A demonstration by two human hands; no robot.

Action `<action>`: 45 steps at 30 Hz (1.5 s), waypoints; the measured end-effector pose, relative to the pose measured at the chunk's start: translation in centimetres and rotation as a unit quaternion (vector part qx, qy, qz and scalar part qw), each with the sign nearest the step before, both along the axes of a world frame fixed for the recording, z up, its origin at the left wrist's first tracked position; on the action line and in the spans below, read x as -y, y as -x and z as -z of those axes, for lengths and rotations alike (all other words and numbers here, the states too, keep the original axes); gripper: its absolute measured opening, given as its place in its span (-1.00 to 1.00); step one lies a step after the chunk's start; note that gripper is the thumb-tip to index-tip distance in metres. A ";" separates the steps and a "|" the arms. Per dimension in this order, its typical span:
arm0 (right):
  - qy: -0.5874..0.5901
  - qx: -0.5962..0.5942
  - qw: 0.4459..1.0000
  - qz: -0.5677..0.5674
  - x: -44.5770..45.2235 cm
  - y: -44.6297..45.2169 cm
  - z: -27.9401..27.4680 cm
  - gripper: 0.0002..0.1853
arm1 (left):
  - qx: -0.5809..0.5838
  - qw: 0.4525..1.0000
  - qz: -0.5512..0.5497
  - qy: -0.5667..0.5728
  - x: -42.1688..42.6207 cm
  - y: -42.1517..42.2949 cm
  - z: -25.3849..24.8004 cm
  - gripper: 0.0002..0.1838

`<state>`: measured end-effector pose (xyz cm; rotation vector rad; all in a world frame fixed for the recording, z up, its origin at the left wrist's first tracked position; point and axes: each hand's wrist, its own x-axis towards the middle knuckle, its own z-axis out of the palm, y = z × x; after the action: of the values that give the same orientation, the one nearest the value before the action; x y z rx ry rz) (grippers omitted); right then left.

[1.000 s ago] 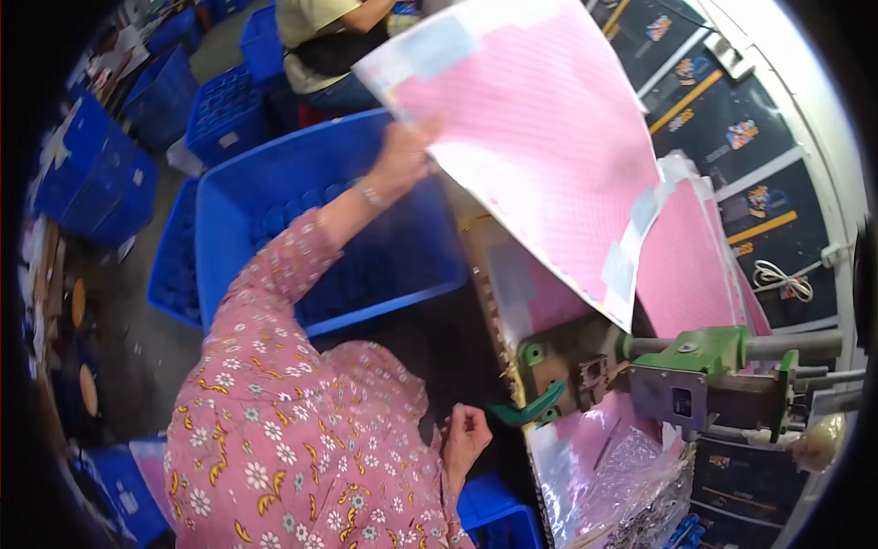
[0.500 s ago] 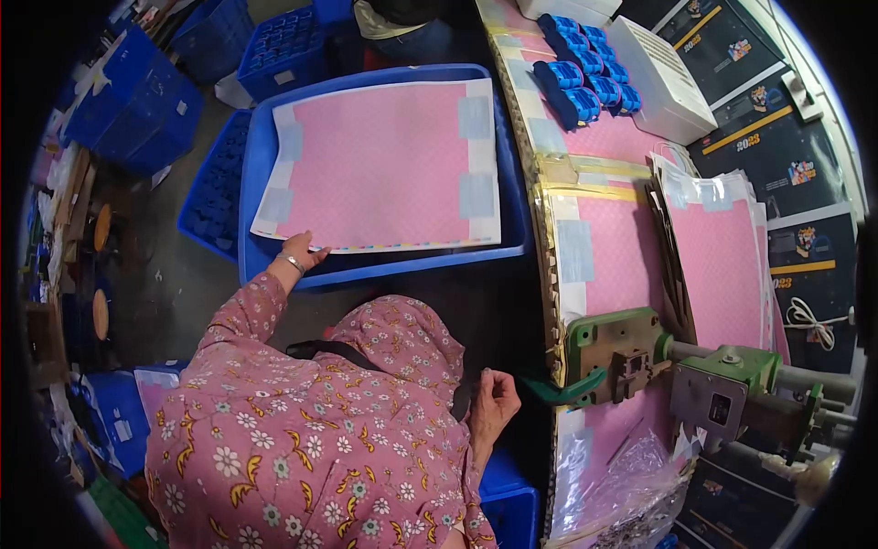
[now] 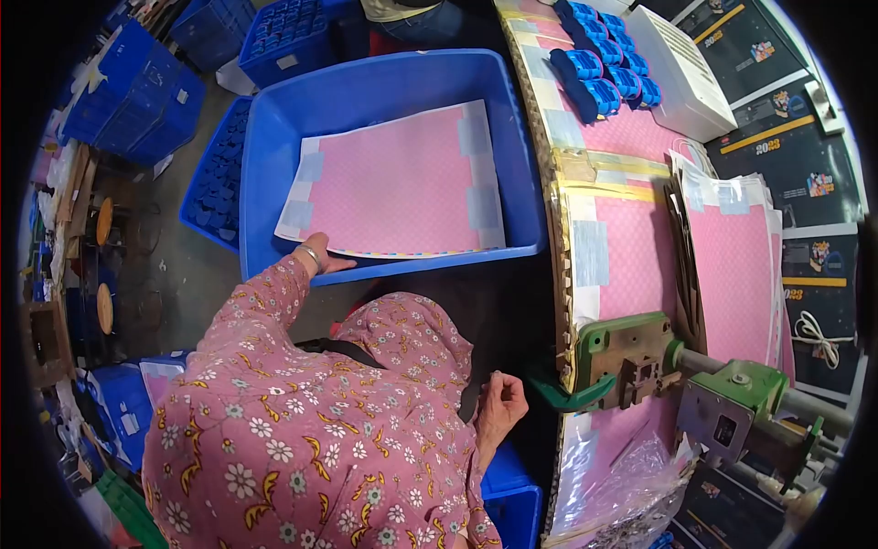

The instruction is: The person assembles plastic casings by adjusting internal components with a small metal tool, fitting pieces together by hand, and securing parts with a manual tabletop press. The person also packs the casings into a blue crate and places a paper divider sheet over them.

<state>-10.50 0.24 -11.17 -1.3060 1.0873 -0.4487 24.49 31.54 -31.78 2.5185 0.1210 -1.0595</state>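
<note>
My left hand (image 3: 322, 254) grips the near-left edge of a large pink patterned sheet (image 3: 393, 183) with white borders and pale tape patches. The sheet lies slightly tilted inside a big blue tub (image 3: 384, 271), below its rim. Some of the fingers are hidden at the sheet's edge. My right hand (image 3: 503, 403) is closed beside my lap, thumb and fingertips together; anything in them is too small to make out. Just right of it is the green handle (image 3: 576, 395) of a bench machine (image 3: 626, 357), which it does not visibly touch.
Blue strapped items (image 3: 604, 59) stand in rows on the bench at right, beside a white box (image 3: 681, 73). Pink sheets (image 3: 732, 274) lean behind the machine. A blue crate (image 3: 218, 174) of dark blue pieces is left of the tub. Another person (image 3: 416, 20) is beyond it.
The pink sheet has dropped from across the tub's top down into it, showing the tub's far inner wall. My left hand moved slightly right with it. My right hand stays closed, nearly still.
</note>
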 end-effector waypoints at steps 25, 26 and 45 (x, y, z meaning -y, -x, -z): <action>0.060 -0.106 0.988 -0.098 0.6 -4.4 -1.0 -0.77 | 0.147 0.975 -0.091 -0.139 2.9 -8.1 5.0 -0.01; 0.060 -0.109 0.987 -0.102 0.7 -4.5 -1.0 -0.77 | 0.149 0.976 -0.088 -0.136 2.8 -8.0 4.9 0.00; 0.094 -0.193 0.963 -0.165 1.2 -7.1 -1.3 -0.73 | 0.365 0.905 0.215 0.030 24.6 -8.2 -0.1 -0.04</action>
<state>-3.44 -0.94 -9.88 -1.7588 1.1323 -0.0449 32.65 6.92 -31.66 2.7630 -0.6925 -0.1688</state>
